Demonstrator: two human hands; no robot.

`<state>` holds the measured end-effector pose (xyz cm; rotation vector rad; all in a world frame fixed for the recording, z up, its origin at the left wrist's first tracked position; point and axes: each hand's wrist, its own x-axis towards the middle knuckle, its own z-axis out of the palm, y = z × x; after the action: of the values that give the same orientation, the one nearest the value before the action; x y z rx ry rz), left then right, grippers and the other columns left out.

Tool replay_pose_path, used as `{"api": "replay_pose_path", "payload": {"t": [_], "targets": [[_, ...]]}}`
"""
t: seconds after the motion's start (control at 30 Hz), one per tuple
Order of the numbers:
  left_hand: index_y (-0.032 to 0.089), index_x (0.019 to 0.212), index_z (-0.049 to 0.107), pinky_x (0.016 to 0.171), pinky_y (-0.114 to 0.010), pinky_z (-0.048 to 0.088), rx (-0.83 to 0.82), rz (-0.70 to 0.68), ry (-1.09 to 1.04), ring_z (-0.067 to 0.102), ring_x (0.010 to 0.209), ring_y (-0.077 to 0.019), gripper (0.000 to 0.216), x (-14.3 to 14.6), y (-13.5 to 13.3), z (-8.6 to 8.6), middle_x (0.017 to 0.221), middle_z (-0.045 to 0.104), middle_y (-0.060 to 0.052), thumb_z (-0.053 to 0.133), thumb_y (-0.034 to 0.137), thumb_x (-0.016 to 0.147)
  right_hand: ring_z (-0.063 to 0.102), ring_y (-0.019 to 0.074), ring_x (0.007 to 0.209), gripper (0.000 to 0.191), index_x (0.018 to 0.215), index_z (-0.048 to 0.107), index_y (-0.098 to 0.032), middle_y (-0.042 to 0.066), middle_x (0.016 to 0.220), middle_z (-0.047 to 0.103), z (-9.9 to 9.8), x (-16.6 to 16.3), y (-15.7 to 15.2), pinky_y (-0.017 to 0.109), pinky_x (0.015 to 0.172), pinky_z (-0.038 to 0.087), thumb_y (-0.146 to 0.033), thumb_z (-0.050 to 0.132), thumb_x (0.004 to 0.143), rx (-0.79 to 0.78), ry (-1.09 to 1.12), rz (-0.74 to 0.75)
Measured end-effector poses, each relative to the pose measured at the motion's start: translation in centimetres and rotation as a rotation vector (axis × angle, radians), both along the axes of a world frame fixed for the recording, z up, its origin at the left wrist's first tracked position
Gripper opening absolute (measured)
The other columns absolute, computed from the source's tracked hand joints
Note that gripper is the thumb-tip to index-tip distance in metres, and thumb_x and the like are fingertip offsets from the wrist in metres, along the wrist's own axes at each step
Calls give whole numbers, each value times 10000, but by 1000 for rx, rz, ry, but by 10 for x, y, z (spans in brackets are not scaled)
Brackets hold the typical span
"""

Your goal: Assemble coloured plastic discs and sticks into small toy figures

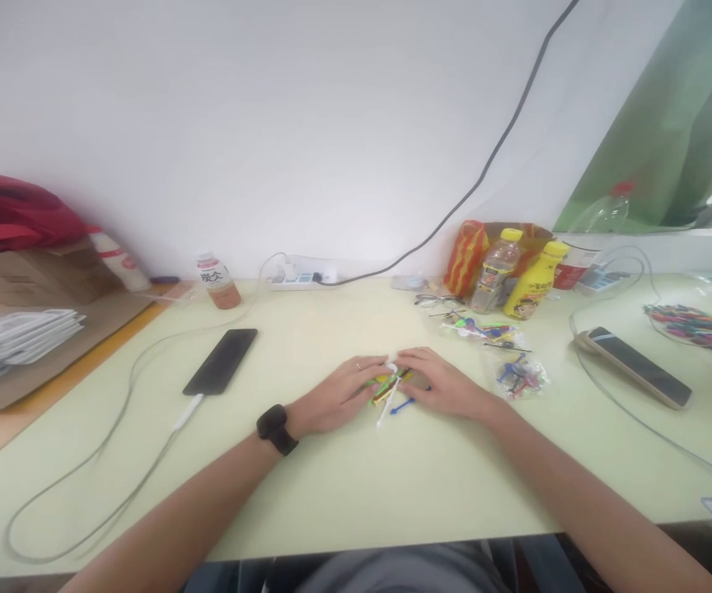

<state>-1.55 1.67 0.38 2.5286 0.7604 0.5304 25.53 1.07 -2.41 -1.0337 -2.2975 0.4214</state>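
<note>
My left hand [337, 395], with a black watch [276, 429] on the wrist, and my right hand [442, 385] meet at the middle of a pale yellow table [356, 486]. Between their fingertips lies a small bundle of coloured plastic sticks [391, 389], yellow, green, white and blue. Both hands' fingers are curled onto this bundle. A blue stick [403, 406] pokes out below my right hand.
A black phone [221, 360] on a white cable lies to the left, another phone [637, 366] to the right. Small bags of coloured sticks [517, 375] lie beside my right hand. Bottles [529, 284], glasses [436, 301] and a power strip [297, 278] line the wall. Boxes and papers [16, 338] are stacked far left.
</note>
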Motion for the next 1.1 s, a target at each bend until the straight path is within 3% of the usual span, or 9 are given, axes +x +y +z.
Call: {"api": "replay_pose_path", "payload": {"t": [0.2,0.37,0.63,0.8,0.9,1.1], "targets": [[292,1310,687,1106,-420,536,-61,183,-57,567,1372,-266,338,-6,11,-12,1565,523,-70,551,423,1029,662,222,987,97,1022,721,-238,57,1037,705,13,0,-2,363,887,537,-218,668,944,-73,-20,1],[287,1290,692,1107,-431,538,-29,206,-56,526,1418,-266,323,-6,12,-13,1579,514,-60,539,402,1030,642,175,780,79,884,695,-217,26,888,677,24,1,-8,298,714,501,-174,638,919,-168,-12,7],[282,1383,636,1231,-469,412,20,188,-70,482,1462,-249,369,-7,15,-18,1583,509,-69,478,367,1061,645,209,833,211,865,677,-221,35,903,694,20,12,-3,332,752,501,-44,589,792,-61,-118,-73],[284,1363,641,1179,-447,465,70,253,-90,527,1401,-250,351,-6,17,-20,1512,572,-63,538,357,1035,638,249,1088,305,1178,690,-248,77,1138,691,18,2,-8,390,942,532,-129,597,913,-28,-2,-19],[278,1313,668,1139,-452,489,115,298,-96,579,1317,-252,316,-5,21,-21,1438,626,-51,568,336,1018,621,255,1142,341,1301,661,-273,84,1183,672,18,-5,-12,403,987,527,-208,607,971,-45,-16,51],[279,1188,738,1075,-448,535,98,323,-102,640,1236,-259,253,-5,21,-19,1338,697,-49,599,374,998,632,269,1090,230,1202,684,-250,91,1126,691,15,0,-7,432,961,538,-252,626,979,-9,-48,-30]]}}
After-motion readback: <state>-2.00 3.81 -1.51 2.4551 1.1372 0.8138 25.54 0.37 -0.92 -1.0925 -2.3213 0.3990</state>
